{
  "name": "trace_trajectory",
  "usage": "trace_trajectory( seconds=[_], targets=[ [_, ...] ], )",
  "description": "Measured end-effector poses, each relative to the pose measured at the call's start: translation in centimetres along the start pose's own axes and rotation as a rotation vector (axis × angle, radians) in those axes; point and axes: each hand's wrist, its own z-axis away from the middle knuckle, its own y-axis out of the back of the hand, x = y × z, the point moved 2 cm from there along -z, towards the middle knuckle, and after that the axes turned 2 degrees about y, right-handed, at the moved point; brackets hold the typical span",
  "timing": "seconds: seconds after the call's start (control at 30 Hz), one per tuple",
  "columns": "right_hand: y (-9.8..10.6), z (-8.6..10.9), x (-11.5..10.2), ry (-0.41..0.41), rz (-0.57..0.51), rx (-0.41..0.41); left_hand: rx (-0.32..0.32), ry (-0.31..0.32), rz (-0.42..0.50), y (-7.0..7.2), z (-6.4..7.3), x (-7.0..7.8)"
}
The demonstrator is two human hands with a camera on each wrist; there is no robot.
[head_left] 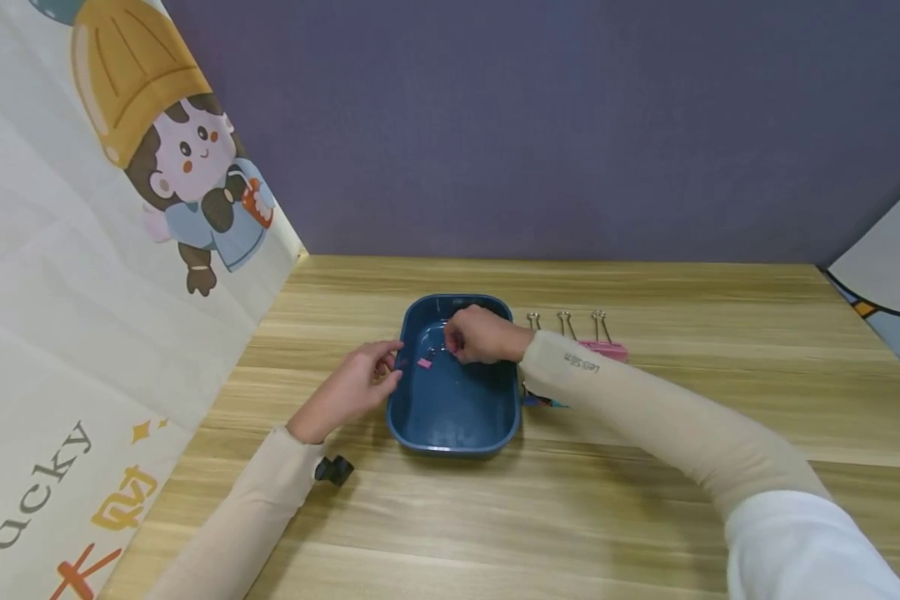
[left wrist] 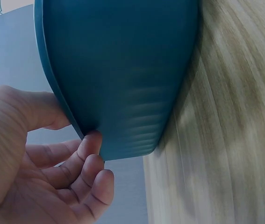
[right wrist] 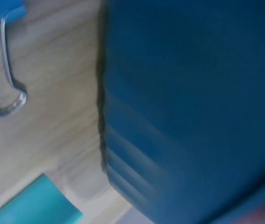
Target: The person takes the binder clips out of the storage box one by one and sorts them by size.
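A dark blue plastic bin stands on the wooden table. At its left rim is my left hand, thumb on the inner side and a finger against the outer wall, pinching the rim in the left wrist view. My right hand reaches over the right rim into the bin's far part, fingers bent downward. A small pink binder clip lies inside, left of the right fingertips. Thin bright lines show by those fingertips; I cannot tell what the right hand holds.
Right of the bin, larger binder clips with wire handles stand in a row, one of them pink. A blue clip and a teal clip lie beside the bin, partly under my right forearm. A purple-grey panel closes off the back.
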Motion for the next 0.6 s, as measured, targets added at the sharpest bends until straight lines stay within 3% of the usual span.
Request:
trace_trajectory(
  seconds=[0.13, 0.43, 0.6],
  targets=[
    [0.8, 0.8, -0.3, -0.024, -0.037, 0.040, 0.000, 0.000, 0.003, 0.0, 0.0, 0.0],
    [2.8, 3.5, -0.7, 0.006, -0.093, 0.163, 0.009, 0.006, -0.005, -0.2, 0.1, 0.0],
    [3.7, 5.1, -0.8, 0.022, -0.070, 0.224, 0.009, 0.012, -0.007, -0.2, 0.1, 0.0]
  ],
)
